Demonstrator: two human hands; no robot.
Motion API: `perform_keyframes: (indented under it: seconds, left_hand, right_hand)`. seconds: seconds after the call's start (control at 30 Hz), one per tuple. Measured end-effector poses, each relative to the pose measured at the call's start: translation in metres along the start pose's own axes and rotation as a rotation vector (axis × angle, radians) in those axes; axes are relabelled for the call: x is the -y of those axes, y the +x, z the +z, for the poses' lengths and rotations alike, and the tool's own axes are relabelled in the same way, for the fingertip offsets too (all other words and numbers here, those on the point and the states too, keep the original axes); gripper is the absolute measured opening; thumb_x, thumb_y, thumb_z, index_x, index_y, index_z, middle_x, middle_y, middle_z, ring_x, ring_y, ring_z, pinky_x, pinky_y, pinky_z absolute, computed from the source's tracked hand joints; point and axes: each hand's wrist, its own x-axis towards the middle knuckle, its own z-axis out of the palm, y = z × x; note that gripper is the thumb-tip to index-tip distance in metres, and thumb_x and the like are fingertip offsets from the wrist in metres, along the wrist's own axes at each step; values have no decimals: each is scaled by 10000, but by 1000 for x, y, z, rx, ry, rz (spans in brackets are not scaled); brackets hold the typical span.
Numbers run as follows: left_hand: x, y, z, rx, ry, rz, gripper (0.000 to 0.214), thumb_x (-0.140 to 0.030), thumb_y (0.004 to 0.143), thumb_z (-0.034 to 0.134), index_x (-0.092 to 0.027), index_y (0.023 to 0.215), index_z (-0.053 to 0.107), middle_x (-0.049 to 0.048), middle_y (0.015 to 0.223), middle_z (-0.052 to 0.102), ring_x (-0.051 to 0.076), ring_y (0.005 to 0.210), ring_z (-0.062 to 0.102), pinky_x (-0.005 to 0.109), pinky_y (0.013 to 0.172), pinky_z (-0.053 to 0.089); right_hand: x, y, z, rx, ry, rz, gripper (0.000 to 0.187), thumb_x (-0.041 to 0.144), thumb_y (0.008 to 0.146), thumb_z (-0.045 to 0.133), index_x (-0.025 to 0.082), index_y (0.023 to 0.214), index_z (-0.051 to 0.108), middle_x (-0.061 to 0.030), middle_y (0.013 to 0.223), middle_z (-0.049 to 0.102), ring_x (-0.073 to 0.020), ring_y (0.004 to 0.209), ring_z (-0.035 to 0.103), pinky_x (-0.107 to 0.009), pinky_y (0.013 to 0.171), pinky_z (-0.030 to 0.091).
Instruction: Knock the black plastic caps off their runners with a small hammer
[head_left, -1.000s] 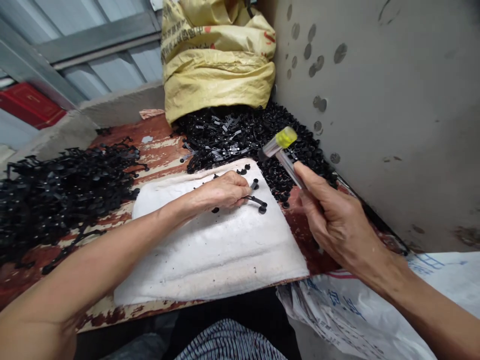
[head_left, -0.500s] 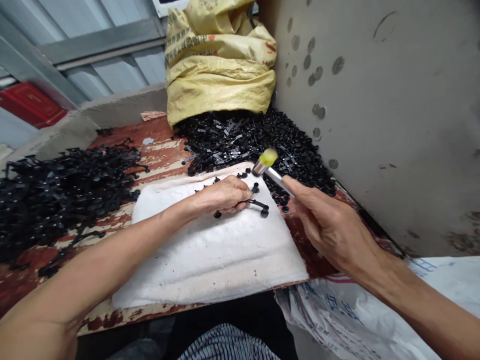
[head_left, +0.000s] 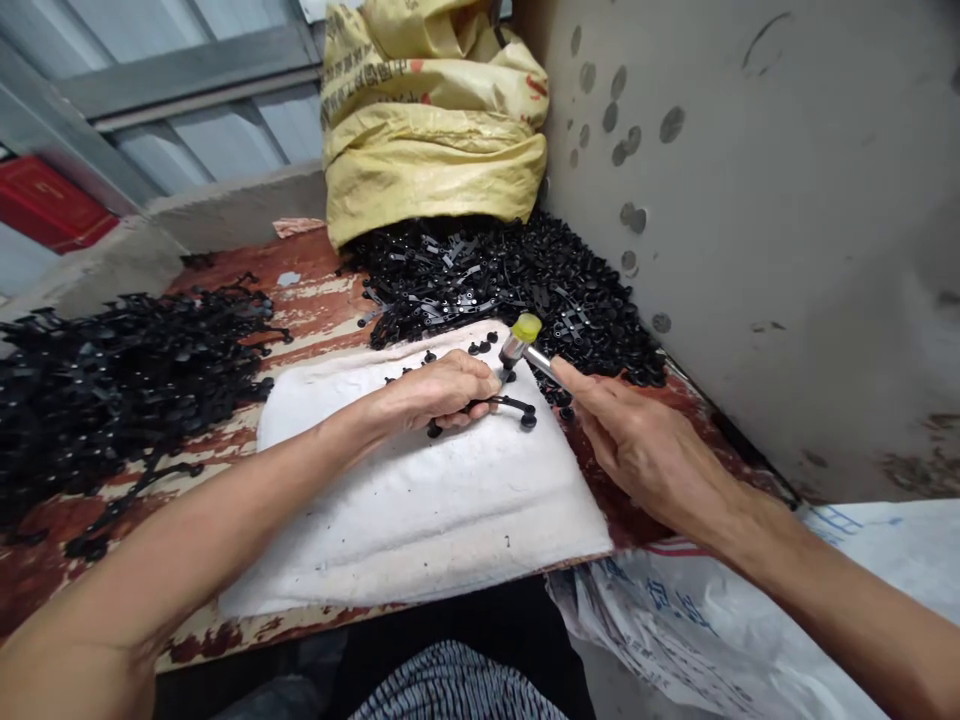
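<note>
Black plastic runner [head_left: 514, 405] lies on a folded white cloth [head_left: 420, 520], one end sticking out from under the left hand [head_left: 442, 392], whose fingers [head_left: 480, 385] curl closed on it. Left of the cloth, a tangled heap of black moulded parts [head_left: 127, 390] covers the peeling red table [head_left: 315, 290]. Behind, a yellow woven sack [head_left: 427, 130] spills a black pile [head_left: 510, 290] against a grey wall [head_left: 750, 200]. The right hand [head_left: 637, 450] pinches a yellow-tipped mallet [head_left: 523, 340] by its metal handle, fingers [head_left: 577, 385] together, its head just above the runner
</note>
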Motion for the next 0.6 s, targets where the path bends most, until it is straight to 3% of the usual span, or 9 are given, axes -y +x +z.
perform_keyframes:
  seconds: [0.07,0.2,0.27,0.37,0.4,0.5,0.6]
  left_hand:
    - [-1,-1,0,-3,4,0,283,-148,840,490,-160,558,504,-40,454,448,31,294,320,177,294,180]
    - [0,-1,0,9,-25,-1,248,-104,816,483,-158,577,521,-37,474,474,30,295,324,175,290,177]
    - [1,0,0,9,-33,-5,267,-106,821,482,-159,560,510,-38,462,466,30,291,324,173,287,171]
    - [2,1,0,7,-36,-11,281,-124,840,484,-155,564,522,-42,453,460,28,284,322,167,285,175]
    - [2,1,0,9,-41,-15,277,-125,842,485,-153,571,530,-43,454,462,28,283,323,165,285,177]
    - [1,1,1,15,-65,-35,265,-113,834,489,-154,576,531,-40,467,475,29,282,330,166,280,174]
    - [-1,1,0,29,-76,-54,278,-105,837,489,-151,565,521,-34,472,477,30,287,335,166,281,173]
  right_hand:
    - [0,2,-3,9,1,-26,489,129,940,423,202,1414,523,-101,981,747,-263,852,726,-419,718,604]
    - [4,4,-8,-266,150,-47,512,112,956,437,230,1453,476,-96,1190,706,-221,1000,698,-371,860,577]
    - [4,3,-6,-199,98,-40,508,121,949,442,207,1447,485,-105,1114,726,-220,899,714,-369,800,591]
    - [-2,4,-3,70,-52,-42,481,137,927,450,178,1396,549,-100,912,745,-241,752,717,-374,663,595]
    - [-3,5,-4,94,-76,-42,475,140,924,450,181,1384,562,-101,909,747,-247,752,719,-374,649,592]
    - [-1,13,-16,-49,-18,-57,483,134,928,440,179,1399,539,-102,1002,752,-233,791,726,-353,674,595]
    - [9,19,-29,-193,82,-94,486,108,937,441,221,1401,531,-70,1191,719,-198,923,726,-324,815,592]
